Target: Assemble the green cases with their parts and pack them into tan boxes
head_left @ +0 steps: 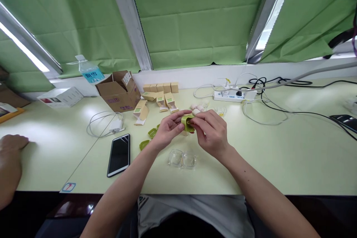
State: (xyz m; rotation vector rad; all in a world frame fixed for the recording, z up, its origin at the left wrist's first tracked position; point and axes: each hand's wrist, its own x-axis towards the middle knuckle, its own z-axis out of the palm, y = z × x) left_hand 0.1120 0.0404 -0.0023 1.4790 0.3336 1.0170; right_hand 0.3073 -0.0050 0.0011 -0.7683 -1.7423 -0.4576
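My left hand (167,128) is closed around a small green plastic cup (184,119), its opening turned to the right. My right hand (213,130) meets it there, thumb and fingertips pinched together at the cup's mouth; whatever they grip is hidden. Below the hands lies a clear plastic two-part shell (182,159). Beside my left wrist are green plastic pieces (152,132) like the cup, partly covered by the hand. Behind my right hand sit several pale rounded pieces (198,107) and a clear plastic piece (221,111).
Opened small cardboard boxes (141,111) lie before a row of closed ones (160,87). A brown carton (119,91), a charger with cable (115,125) and a phone (119,155) stand left. A power strip (228,95) trails cables rightward. Another person's arm (11,160) rests far left.
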